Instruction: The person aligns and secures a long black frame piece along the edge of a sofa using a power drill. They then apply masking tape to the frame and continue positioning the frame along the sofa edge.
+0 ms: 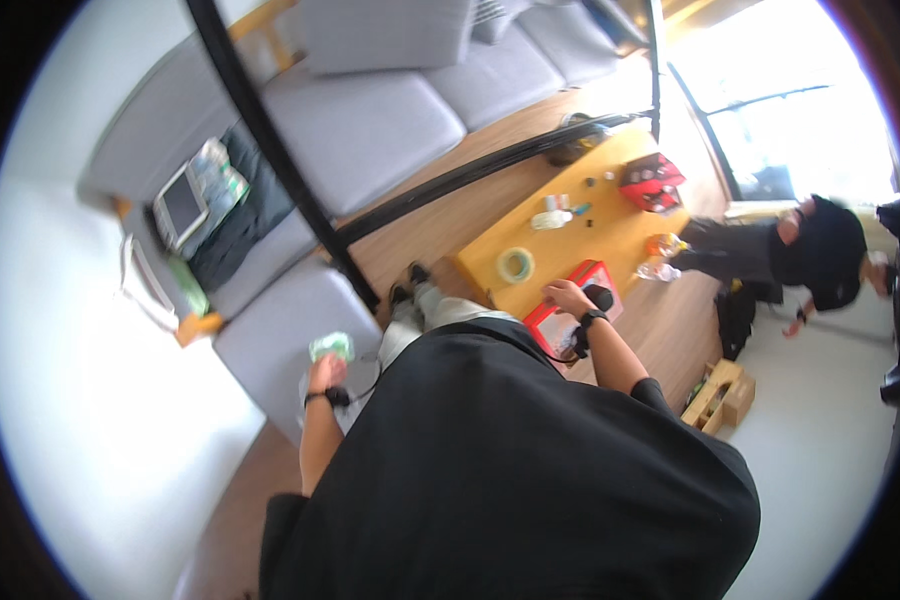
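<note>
On the left, my left hand (327, 372) is closed round a crumpled, pale green-and-white soft packet (332, 346), just over the grey seat. My right hand (570, 297) has its fingers curled at the upper edge of a red box (542, 318) with a pale top. This box is beside the near edge of the yellow wooden table (485, 252); my hand and wrist cover part of it. A roll of pale green tape (515, 265) lies on the table, left of my right hand. Both wrists carry black bands with dark devices.
Small white bottles (552, 218) and a red-and-black box (652, 183) stand farther along the table. A black metal frame (340, 235) crosses before the grey sofa (360, 130). At right, a person in black (820, 250) stands near clear bottles (660, 258) and a wooden crate (720, 395).
</note>
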### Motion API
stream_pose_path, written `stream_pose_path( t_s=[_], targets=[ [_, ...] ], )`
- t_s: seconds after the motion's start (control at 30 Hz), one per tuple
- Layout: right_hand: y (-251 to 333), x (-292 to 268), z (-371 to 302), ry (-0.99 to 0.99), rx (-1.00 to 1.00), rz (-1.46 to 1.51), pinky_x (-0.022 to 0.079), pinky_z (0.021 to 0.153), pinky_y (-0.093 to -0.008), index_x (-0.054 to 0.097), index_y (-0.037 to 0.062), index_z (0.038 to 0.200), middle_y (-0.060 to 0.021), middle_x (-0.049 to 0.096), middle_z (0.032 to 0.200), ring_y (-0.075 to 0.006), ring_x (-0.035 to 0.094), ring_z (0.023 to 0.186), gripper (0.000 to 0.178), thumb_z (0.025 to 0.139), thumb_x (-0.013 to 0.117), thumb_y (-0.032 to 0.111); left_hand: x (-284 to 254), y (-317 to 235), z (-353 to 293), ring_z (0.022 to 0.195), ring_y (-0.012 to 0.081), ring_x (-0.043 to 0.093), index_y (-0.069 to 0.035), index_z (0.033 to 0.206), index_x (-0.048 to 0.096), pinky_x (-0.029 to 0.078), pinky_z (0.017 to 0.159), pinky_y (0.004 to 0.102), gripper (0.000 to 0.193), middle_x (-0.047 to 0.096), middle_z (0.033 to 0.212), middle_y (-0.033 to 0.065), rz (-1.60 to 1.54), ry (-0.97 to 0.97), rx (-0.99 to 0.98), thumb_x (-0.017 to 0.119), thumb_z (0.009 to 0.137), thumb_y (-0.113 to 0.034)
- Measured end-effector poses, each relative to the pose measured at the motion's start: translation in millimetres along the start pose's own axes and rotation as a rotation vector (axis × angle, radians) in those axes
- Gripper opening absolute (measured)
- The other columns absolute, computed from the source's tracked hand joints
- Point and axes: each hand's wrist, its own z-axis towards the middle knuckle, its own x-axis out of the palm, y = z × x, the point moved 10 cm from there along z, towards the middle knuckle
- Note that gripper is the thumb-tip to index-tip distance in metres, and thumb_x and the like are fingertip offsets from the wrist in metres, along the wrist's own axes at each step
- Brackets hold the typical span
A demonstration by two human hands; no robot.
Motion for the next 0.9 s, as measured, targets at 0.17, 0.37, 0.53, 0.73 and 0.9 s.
stream_pose_path(
  t_s=[0.17,0.37,0.53,0.73,0.9],
  targets=[
    [-72.3,21.8,-21.9,0.026,0.117,0.082,0.054,0.059,-0.0324,0.066,0.0043,0.110,-0.0075,0.070,0.090,-0.0179,0.069,0.077,0.031,0.095,0.057,0.030,5.6,-37.1,10.6,0.094,0.0233,0.067,-0.010,0.123,0.056,0.057,0.075,0.0430,0.035,0.068,0.103,0.0092,0.150,0.012,0.075,0.059,0.094,-0.030],
    [-135.0,43.9,-86.5,-0.034,0.236,0.247,0.053,0.062,-0.0317,0.066,0.0069,0.114,-0.0083,0.070,0.094,-0.0177,0.069,0.082,0.029,0.096,0.058,0.028,66.1,-146.2,3.1,0.088,0.0232,0.067,-0.025,0.150,0.036,0.058,0.073,0.0445,0.055,0.066,0.106,0.0107,0.438,0.125,0.178,0.055,0.098,-0.024],
    [-182.8,41.4,-148.4,-0.167,0.287,0.423,0.054,0.075,-0.0359,0.064,0.0095,0.118,-0.0066,0.070,0.099,-0.0192,0.069,0.090,0.031,0.095,0.057,0.029,184.0,-289.9,-59.0,0.085,0.0213,0.070,-0.026,0.160,-0.004,0.058,0.068,0.0390,0.087,0.070,0.104,0.0124,0.211,0.287,0.542,0.056,0.098,-0.020],
    [-270.1,70.5,-191.6,-0.249,0.296,0.636,0.053,0.077,-0.0380,0.064,0.0101,0.117,-0.0057,0.070,0.102,-0.0194,0.069,0.092,0.031,0.097,0.054,0.031,268.4,-286.1,-71.3,0.078,0.0211,0.070,-0.003,0.112,0.067,0.056,0.063,0.0342,0.032,0.073,0.096,0.0129,0.562,0.394,0.628,0.055,0.097,-0.029],
    [-341.8,127.7,-216.8,-0.221,0.172,0.875,0.050,0.057,-0.0291,0.061,0.0111,0.098,-0.0032,0.065,0.081,-0.0163,0.065,0.070,0.020,0.095,0.055,0.030,266.1,-147.8,-39.4,0.059,0.0291,0.068,-0.005,0.063,0.069,0.054,0.051,0.0423,0.027,0.071,0.071,0.0137,1.805,0.529,1.481,0.064,0.079,-0.025]
  ],
)
